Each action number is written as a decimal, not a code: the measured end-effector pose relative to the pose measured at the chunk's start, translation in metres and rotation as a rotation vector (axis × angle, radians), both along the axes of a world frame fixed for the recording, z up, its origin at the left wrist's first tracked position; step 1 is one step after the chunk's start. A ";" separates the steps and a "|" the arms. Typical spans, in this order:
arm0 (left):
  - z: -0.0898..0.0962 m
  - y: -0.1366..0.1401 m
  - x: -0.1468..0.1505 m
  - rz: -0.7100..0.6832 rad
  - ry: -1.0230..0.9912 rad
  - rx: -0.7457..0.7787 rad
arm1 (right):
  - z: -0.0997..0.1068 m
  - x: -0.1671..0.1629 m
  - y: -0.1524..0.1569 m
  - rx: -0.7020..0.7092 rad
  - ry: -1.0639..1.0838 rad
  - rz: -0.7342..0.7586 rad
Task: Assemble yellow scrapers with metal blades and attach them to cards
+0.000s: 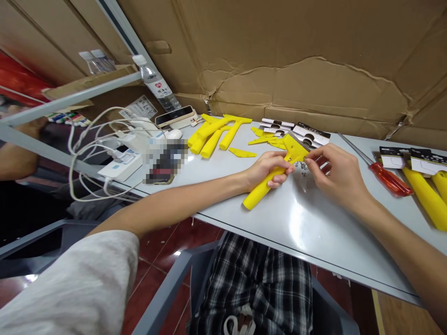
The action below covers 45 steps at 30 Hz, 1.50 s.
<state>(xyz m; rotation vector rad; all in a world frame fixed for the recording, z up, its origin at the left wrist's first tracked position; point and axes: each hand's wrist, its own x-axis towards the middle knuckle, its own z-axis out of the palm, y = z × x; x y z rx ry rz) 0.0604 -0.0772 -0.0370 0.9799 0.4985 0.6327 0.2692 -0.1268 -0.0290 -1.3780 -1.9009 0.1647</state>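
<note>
Work is centred on a yellow plastic scraper with a long rounded handle and a wide head (293, 148), which is held slantwise just above the grey-white glossy surface (272, 228), near its middle. The handle is gripped just below the head by the left hand (265, 170), its fingers curled around it. The thumb and forefinger of the right hand (337, 174) are brought close together at the near edge of the head; whether a small part is pinched between them cannot be told. Small shiny metal pieces (301, 166) are seen lying just beside the head, below those fingertips. The step in hand is judged to be fine fitting at the head, perhaps of one such piece. For the next move, a steady handle and precise fingertip alignment seem to be called for, with the loose pieces left undisturbed. A screwdriver with a translucent red handle (389, 178) is left lying to the right, untouched, and flat tapered yellow plastic pieces (242, 153) are spread on the left, beside a pile of yellow plastic handles (213, 129).
</note>
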 end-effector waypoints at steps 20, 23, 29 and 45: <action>0.005 0.013 -0.003 0.010 -0.082 -0.158 | -0.002 0.011 0.011 -0.056 0.162 -0.102; 0.008 0.022 -0.007 0.070 -0.093 -0.204 | 0.010 0.032 0.018 0.033 0.054 -0.181; 0.008 0.027 -0.007 0.143 -0.052 -0.170 | 0.019 0.072 0.034 -0.010 -0.210 -0.287; 0.014 0.025 -0.006 0.345 0.096 0.059 | 0.028 0.095 0.035 -0.163 -0.424 -0.515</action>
